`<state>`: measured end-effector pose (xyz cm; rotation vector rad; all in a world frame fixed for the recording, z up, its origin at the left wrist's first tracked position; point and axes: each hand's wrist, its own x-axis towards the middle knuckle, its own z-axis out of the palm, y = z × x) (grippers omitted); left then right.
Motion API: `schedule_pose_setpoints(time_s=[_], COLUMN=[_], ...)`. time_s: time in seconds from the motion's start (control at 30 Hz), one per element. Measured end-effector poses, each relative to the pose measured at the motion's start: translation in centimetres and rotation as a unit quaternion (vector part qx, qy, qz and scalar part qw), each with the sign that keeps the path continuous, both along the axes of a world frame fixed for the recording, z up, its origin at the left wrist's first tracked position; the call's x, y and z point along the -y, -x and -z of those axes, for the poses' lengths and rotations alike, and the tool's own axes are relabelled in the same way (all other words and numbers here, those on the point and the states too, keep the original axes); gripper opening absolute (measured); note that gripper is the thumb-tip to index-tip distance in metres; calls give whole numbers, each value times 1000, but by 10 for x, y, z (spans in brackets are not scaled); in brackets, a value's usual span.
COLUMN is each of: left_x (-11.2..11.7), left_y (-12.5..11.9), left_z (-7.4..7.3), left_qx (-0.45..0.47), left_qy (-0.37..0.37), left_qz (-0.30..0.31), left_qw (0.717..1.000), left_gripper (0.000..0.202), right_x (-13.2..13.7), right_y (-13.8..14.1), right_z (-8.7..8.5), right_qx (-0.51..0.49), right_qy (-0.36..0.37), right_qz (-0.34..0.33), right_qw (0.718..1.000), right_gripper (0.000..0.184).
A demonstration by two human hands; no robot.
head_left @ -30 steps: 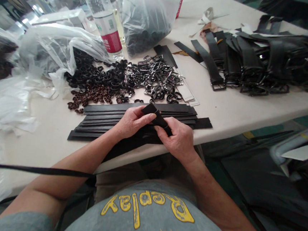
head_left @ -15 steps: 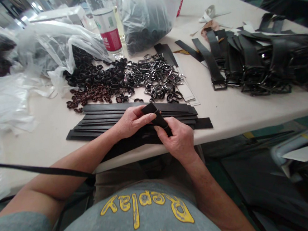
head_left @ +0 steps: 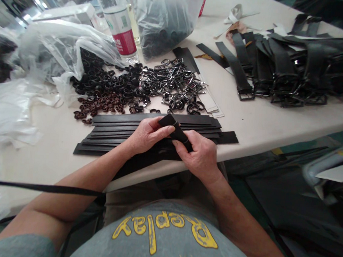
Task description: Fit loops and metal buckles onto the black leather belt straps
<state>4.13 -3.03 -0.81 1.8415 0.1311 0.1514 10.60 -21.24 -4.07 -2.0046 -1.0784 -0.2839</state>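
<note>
Both hands grip one black belt strap (head_left: 179, 134), held tilted above the table's front edge. My left hand (head_left: 148, 134) is closed on its upper end, thumb pressed on the face. Lower down, my right hand (head_left: 199, 151) pinches the same strap between thumb and fingers. What looks like a narrow band crosses the strap near my left thumb. Beneath the hands lies a stack of flat black belt straps (head_left: 113, 133). Just behind the stack are a pile of black belt loops (head_left: 103, 78), smaller brown loops (head_left: 101, 105) and shiny metal buckles (head_left: 172, 82).
Belts with buckles (head_left: 284, 70) are heaped at the right of the table (head_left: 237, 126). A plastic bottle (head_left: 122, 38) and a clear bag of dark parts (head_left: 165, 24) stand at the back. Crumpled plastic (head_left: 7, 114) covers the left side. A black cord (head_left: 40, 188) runs across my left arm.
The view has shifted very slightly. Both hands keep the same hold on the strap, with no other visible movement.
</note>
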Motion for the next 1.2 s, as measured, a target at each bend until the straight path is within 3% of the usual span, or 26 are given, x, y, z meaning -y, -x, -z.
schedule_pose_setpoints(time_s=[0.27, 0.6, 1.2], left_x=[2, 2, 2], left_y=[-2, -1, -1], left_z=[0, -2, -2], left_qx=[-6, -5, -6], left_qy=[43, 13, 34], left_qz=[8, 1, 3], left_qw=[999, 1000, 999], left_gripper=[47, 49, 49], right_x=[0, 1, 0], right_y=[0, 0, 1], right_z=[-1, -2, -2], right_qx=[4, 0, 9], right_qy=[0, 1, 7], right_qz=[3, -11, 2], right_qw=[1000, 1000, 1000], right_gripper=[23, 22, 22])
